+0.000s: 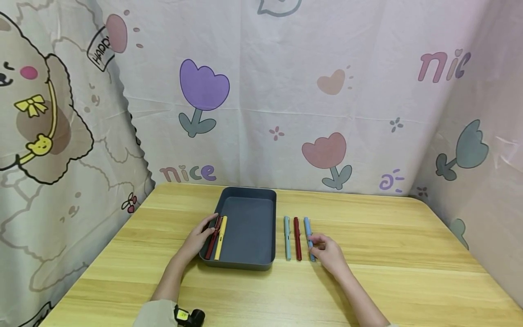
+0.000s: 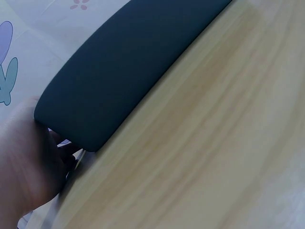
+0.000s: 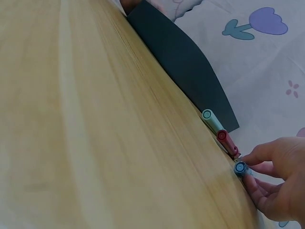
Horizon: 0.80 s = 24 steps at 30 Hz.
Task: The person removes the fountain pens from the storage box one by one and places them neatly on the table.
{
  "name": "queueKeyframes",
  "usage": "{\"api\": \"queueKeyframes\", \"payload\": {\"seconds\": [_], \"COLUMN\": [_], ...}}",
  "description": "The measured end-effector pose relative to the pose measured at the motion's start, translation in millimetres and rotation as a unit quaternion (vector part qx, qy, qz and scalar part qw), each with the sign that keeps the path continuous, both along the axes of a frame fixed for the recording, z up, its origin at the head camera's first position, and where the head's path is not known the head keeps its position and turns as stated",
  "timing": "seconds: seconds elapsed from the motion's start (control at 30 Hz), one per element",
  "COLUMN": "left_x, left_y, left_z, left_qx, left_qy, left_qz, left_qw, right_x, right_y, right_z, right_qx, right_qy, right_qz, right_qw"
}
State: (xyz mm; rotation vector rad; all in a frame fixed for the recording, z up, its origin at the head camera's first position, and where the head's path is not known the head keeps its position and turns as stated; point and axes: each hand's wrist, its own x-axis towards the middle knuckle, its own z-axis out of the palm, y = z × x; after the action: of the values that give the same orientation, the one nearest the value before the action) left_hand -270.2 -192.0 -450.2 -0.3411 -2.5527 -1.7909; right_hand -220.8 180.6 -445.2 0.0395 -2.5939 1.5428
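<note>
Two pens are contained at the left of a gray tray, its left rim gripped by the left hand. To the right, a blue pen is pinched between thumb and fingers of the right hand, beside a red pen and a pale green pen.

We reach forward with both arms. Our left forearm slants up from a pale sleeve, behind the fingers and to their left; our left hand grips with bent fingers. Our right forearm, bare, comes in from behind its fingers and to their right. Our right hand pinches, thumb facing the curled fingers, palm just behind them.
</note>
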Motion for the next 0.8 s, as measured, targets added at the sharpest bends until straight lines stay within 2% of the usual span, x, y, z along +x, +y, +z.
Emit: {"api": "queueKeyframes", "payload": {"seconds": [0.47,0.8], "left_x": [0.1,0.1], "left_y": [0.3,0.6], "left_z": [0.8,0.4], "left_qx": [-0.004,-0.007], "left_qy": [0.002,0.006], "left_qz": [0.0,0.002], "left_qw": [1.0,1.0], "right_x": [-0.5,1.5], "right_y": [0.2,0.5], "right_z": [1.1,4.9], "right_qx": [-0.006,0.008], "right_qy": [-0.004,-0.01], "right_qz": [-0.002,-0.003], "right_qw": [1.0,1.0]}}
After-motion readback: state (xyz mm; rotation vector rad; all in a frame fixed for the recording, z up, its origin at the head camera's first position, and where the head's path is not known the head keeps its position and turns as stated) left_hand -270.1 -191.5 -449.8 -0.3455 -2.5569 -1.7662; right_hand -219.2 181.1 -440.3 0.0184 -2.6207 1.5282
